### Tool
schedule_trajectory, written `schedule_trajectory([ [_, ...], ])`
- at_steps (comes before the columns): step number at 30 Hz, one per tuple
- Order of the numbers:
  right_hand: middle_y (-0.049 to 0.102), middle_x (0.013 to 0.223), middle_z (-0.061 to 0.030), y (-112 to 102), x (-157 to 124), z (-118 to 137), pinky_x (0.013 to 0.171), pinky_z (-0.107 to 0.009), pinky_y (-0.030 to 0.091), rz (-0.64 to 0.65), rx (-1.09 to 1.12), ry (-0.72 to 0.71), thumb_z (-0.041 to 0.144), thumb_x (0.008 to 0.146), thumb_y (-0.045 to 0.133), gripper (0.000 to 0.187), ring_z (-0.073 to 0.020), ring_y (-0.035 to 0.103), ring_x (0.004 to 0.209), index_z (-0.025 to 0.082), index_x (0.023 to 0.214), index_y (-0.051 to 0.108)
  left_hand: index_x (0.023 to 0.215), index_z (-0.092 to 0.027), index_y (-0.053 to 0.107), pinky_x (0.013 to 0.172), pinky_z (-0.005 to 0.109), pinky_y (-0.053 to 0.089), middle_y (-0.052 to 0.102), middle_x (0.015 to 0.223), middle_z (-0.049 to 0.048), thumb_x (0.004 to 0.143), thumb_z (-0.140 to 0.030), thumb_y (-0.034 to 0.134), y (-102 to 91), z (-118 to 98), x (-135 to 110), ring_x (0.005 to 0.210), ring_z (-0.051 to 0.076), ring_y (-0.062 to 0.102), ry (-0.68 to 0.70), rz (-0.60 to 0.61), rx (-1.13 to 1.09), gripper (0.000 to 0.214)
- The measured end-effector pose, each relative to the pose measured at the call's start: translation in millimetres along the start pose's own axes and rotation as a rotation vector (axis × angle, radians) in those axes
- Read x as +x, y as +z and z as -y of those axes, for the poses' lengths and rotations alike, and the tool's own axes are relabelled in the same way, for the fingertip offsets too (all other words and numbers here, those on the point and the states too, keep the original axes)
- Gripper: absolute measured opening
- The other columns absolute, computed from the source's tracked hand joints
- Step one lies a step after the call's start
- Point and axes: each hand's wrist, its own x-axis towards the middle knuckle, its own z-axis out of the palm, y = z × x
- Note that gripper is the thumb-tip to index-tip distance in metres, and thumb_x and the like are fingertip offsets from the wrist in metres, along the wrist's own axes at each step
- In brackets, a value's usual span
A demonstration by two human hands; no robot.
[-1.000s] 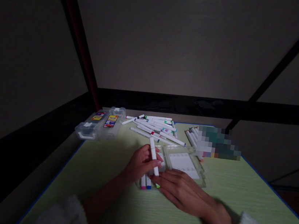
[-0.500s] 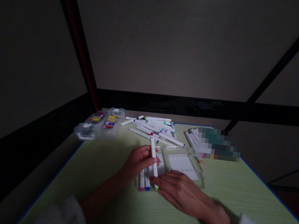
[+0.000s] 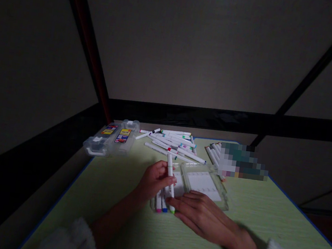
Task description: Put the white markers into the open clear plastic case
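The left hand [image 3: 155, 180] grips a marker [image 3: 170, 170] between thumb and fingers, its far end jutting past them. The right hand [image 3: 199, 214] reaches the marker's near end; whether it pinches it, I cannot tell.

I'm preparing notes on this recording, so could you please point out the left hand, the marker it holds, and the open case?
Left hand [image 3: 152, 182]: head view, near the thumb's base.
Held marker [image 3: 170, 166]: head view, white barrel above the thumb.
Open case [image 3: 224, 205]: head view, clear lower-right rim.
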Motion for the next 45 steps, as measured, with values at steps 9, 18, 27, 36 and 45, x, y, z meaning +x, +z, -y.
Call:
schedule_trajectory([
  [9,0.063,0.091,-0.0064,0.5,0.5,1.1,0.071,-0.03,0.045,-0.026,-0.014,-0.016,0.023,0.089,0.035,0.029,-0.0163,0.058,0.08,0.017,0.114,0.047,0.075,-0.014,0.046,0.056,0.019,0.04,0.058,0.065,-0.0015,0.056,-0.022,0.07,-3.3,7.0,3.7,0.059,0.009,0.054,0.043,-0.01,0.053,0.031],
  [18,0.063,0.083,-0.0037,2.0,-0.2,-0.5,0.066,-0.029,0.042,-0.089,-0.055,-0.026,0.024,0.089,0.036,0.026,-0.0155,0.058,0.072,0.017,0.111,0.049,0.12,-0.022,0.026,0.066,0.024,0.044,0.061,0.074,-0.001,0.064,-0.017,0.063,-0.3,8.4,0.0,0.067,0.012,0.059,0.13,-0.052,0.067,0.068],
  [27,0.054,0.056,-0.0003,4.2,0.6,0.4,0.054,-0.026,0.034,-0.358,-0.108,-0.114,0.016,0.088,0.036,0.025,-0.0115,0.047,0.052,0.015,0.072,0.055,0.123,-0.019,0.03,0.062,0.022,0.044,0.056,0.062,-0.0049,0.063,-0.017,0.062,-4.8,7.8,2.1,0.059,0.01,0.056,0.138,-0.112,0.1,0.068],
  [36,0.05,0.052,0.0017,5.0,1.7,0.9,0.053,-0.025,0.029,-0.356,-0.12,-0.06,0.023,0.089,0.038,0.033,-0.0105,0.042,0.049,0.016,0.059,0.05,0.122,-0.019,0.029,0.059,0.021,0.044,0.053,0.058,-0.0061,0.062,-0.018,0.062,-6.8,10.4,5.1,0.056,0.009,0.054,0.133,-0.134,0.081,0.068],
  [45,0.05,0.053,0.0019,8.7,1.3,0.9,0.054,-0.025,0.027,-0.35,-0.114,-0.002,0.028,0.09,0.036,0.035,-0.0106,0.044,0.05,0.017,0.06,0.05,0.122,-0.019,0.029,0.06,0.021,0.044,0.055,0.062,-0.0048,0.062,-0.018,0.063,-4.8,11.3,3.7,0.058,0.01,0.056,0.131,-0.114,0.079,0.069],
])
